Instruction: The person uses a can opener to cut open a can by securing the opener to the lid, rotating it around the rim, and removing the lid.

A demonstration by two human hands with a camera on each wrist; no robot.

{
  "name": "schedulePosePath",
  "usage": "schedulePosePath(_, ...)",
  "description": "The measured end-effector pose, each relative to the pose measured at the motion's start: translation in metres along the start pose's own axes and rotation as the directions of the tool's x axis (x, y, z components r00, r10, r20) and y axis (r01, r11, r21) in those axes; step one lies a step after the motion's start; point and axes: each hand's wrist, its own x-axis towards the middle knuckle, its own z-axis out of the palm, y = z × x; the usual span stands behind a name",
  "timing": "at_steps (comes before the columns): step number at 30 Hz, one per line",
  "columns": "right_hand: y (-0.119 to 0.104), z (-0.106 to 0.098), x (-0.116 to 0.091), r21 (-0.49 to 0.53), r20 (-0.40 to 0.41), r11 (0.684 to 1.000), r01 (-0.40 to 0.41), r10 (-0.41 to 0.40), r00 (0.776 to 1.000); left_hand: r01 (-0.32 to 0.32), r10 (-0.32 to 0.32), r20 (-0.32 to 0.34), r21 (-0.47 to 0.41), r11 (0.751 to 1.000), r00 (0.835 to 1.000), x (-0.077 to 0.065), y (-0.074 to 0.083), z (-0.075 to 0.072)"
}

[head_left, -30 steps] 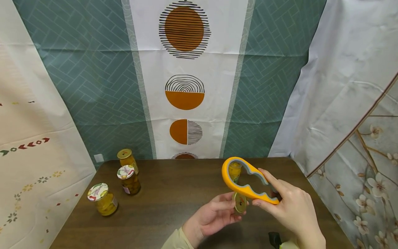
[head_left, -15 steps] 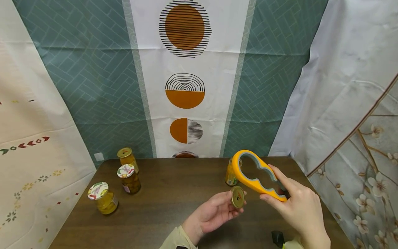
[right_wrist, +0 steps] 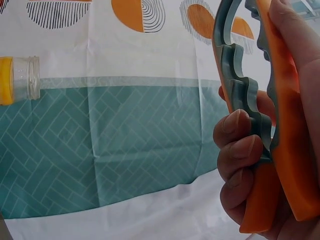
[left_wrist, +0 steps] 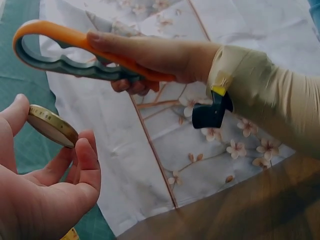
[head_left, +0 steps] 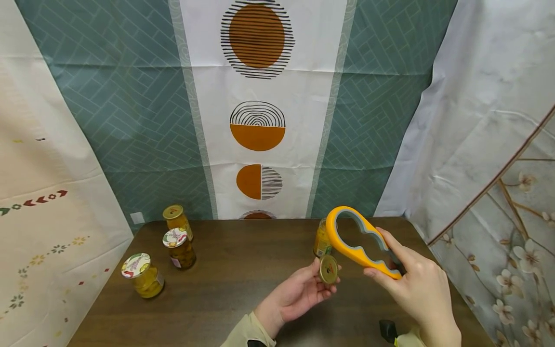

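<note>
Between thumb and fingers, my left hand pinches a gold metal jar lid by its rim, above the table. In the left wrist view the lid is tilted, its edge toward the camera. My right hand grips an orange and grey jar opener by its handles; the looped end points up and left. The right wrist view shows the fingers wrapped round the opener. Behind the lid and opener stands a lidless glass jar with yellow contents, partly hidden; its bare threaded neck shows in the right wrist view.
At the table's left stand three lidded jars: one with a gold lid, a dark one and a yellow one, both with patterned lids. Fabric hangs behind the brown table and along both sides.
The right hand and jar opener have moved right and slightly up, away from the lid. The left hand has raised the lid slightly and turned its top toward the head camera.
</note>
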Motion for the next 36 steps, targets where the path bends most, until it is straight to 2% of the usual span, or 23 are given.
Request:
schedulePosePath(5, 0.000, -0.002, -0.001, 0.001, 0.004, 1.000, -0.001, 0.001, 1.000, -0.044, 0.049, -0.047, 0.104, 0.994, 0.998, 0.006, -0.007, -0.011)
schedulePosePath(12, -0.001, -0.004, -0.008, 0.001, 0.010, 1.000, -0.009, 0.009, 1.000, -0.032, 0.072, -0.153, 0.249, 0.968, 0.986, 0.007, -0.017, -0.019)
schedulePosePath(15, -0.001, -0.004, -0.009, 0.001, 0.018, 1.000, -0.008, 0.008, 1.000, -0.041, 0.118, -0.207, 0.342, 0.939, 0.971, 0.008, -0.021, -0.020)
schedulePosePath(18, 0.000, -0.004, -0.007, 0.004, 0.013, 1.000, 0.000, 0.000, 1.000, -0.042, 0.170, -0.250, 0.450, 0.892, 0.953, 0.012, -0.021, -0.023)
schedulePosePath(22, 0.003, -0.004, -0.001, 0.011, -0.013, 1.000, 0.020, -0.020, 1.000, -0.022, 0.232, -0.292, 0.577, 0.816, 0.928, 0.018, -0.018, -0.025)
schedulePosePath(24, 0.003, -0.004, 0.001, 0.015, -0.022, 1.000, 0.026, -0.026, 0.999, -0.007, 0.269, -0.312, 0.642, 0.767, 0.911, 0.018, -0.017, -0.025)
schedulePosePath(26, 0.003, -0.004, 0.001, 0.018, -0.020, 1.000, 0.026, -0.025, 0.999, 0.010, 0.323, -0.327, 0.717, 0.697, 0.888, 0.019, -0.018, -0.026)
schedulePosePath(28, 0.002, -0.004, 0.001, 0.019, -0.015, 1.000, 0.022, -0.022, 1.000, 0.027, 0.379, -0.324, 0.790, 0.612, 0.867, 0.019, -0.019, -0.029)
schedulePosePath(31, 0.002, -0.004, 0.002, 0.017, -0.017, 1.000, 0.026, -0.025, 1.000, 0.047, 0.452, -0.290, 0.878, 0.476, 0.843, 0.022, -0.021, -0.034)
schedulePosePath(33, 0.002, -0.003, 0.001, 0.018, -0.022, 0.999, 0.030, -0.030, 0.999, 0.056, 0.476, -0.266, 0.910, 0.410, 0.838, 0.025, -0.024, -0.038)
schedulePosePath(36, 0.001, -0.002, 0.001, 0.019, -0.019, 0.999, 0.036, -0.036, 0.999, 0.087, 0.487, -0.252, 0.938, 0.337, 0.836, 0.030, -0.028, -0.043)
